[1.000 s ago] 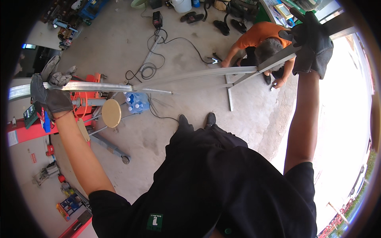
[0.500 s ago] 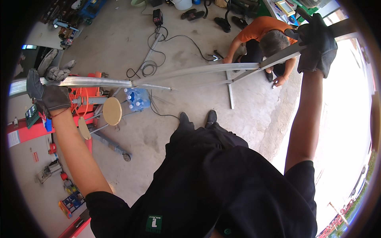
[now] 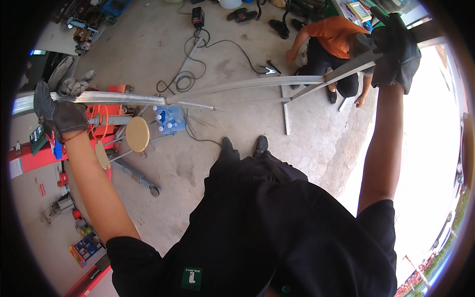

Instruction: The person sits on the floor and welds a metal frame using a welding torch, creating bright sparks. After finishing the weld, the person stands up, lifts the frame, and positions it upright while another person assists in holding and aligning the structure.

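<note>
My left hand (image 3: 60, 115), in a dark work glove, grips the left part of a silver metal frame (image 3: 123, 98) that spans the view. A pair of crumpled grey gloves (image 3: 74, 84) sits just beyond that hand. At upper right, my right hand (image 3: 396, 57), also gloved, is closed on the frame's squarer bar (image 3: 346, 68), with some fingers raised. A co-worker in an orange shirt (image 3: 331, 34) crouches beyond that bar, partly hidden by it, one hand low beside a short upright piece on the floor.
Round beige discs (image 3: 137, 133) on stands, a red machine (image 3: 54, 153) and bottled water (image 3: 170, 121) are at left. A cable coil (image 3: 185, 79), a black machine (image 3: 198, 17), a clamp (image 3: 270, 70) and shoes (image 3: 247, 15) lie ahead. A bright opening (image 3: 420, 148) is at right.
The co-worker has shifted upward in the view and bent the head further behind the bar, showing more dark trousers. My hands and the frame have moved only slightly.
</note>
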